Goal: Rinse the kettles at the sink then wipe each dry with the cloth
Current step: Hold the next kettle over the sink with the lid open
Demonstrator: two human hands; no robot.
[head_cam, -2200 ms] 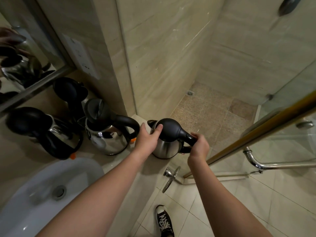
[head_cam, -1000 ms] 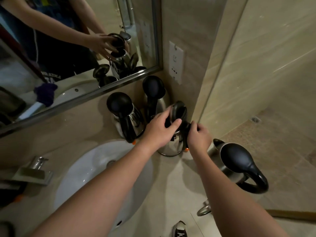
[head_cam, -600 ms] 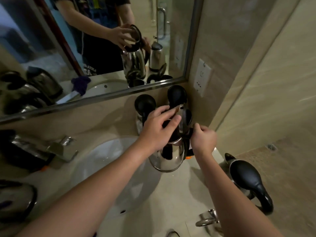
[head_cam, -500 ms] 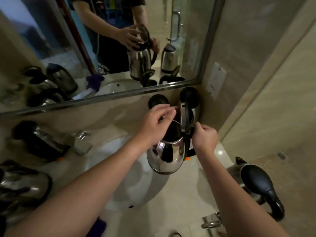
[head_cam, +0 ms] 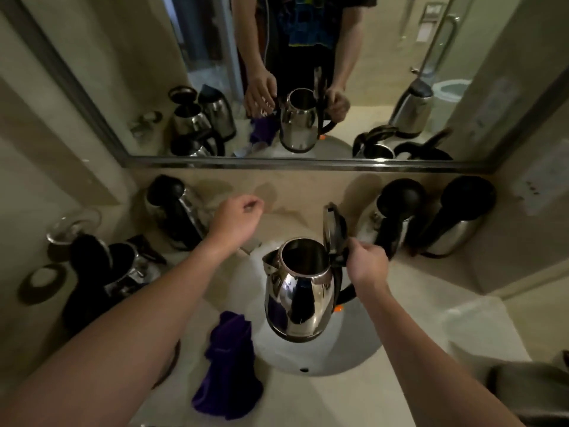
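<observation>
Steel kettle [head_cam: 300,291] held above the white sink [head_cam: 335,359], lid [head_cam: 331,229] standing open.

The right hand [head_cam: 366,265] grips its black handle at the hinge; the left hand [head_cam: 235,220] hovers beyond the spout with fingers loosely curled, seemingly holding nothing; a purple cloth [head_cam: 228,365] drapes over the basin's near-left rim; other kettles stand along the counter [head_cam: 354,402], two at right [head_cam: 391,217], [head_cam: 455,220], more at left [head_cam: 175,208]; the mirror [head_cam: 308,81] doubles it all.

Both forearms [head_cam: 147,306] are bare (the mirror reflects a dark printed T-shirt [head_cam: 303,26]).
</observation>
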